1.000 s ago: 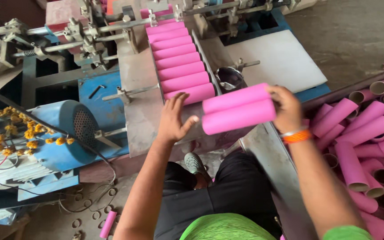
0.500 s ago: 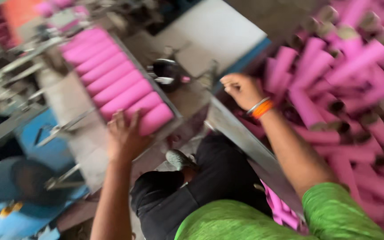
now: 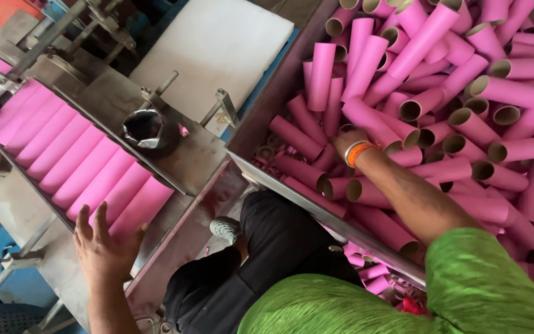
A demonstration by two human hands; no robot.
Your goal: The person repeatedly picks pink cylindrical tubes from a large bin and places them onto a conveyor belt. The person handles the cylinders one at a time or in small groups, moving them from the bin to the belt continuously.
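Observation:
A row of several pink cardboard tubes [image 3: 63,161] lies side by side in a sloping metal chute [image 3: 109,108] at the left. My left hand [image 3: 103,247] rests with fingers spread against the nearest tube at the row's lower end and holds nothing. My right hand [image 3: 346,139], with an orange band at the wrist, reaches into a metal bin heaped with loose pink tubes [image 3: 465,111]. Its fingers are buried under the tubes, so what they grip is hidden.
The bin's steel wall [image 3: 292,192] runs diagonally between my knees and the heap. A small dark cup [image 3: 146,128] sits on the metal plate beside the chute, and a white board [image 3: 217,49] lies behind it. My shoe [image 3: 225,229] is below.
My right hand held two pink tubes by the row a second ago; it has swung right, empty, into the bin. The view turned right with it. My left hand stayed at the row's end.

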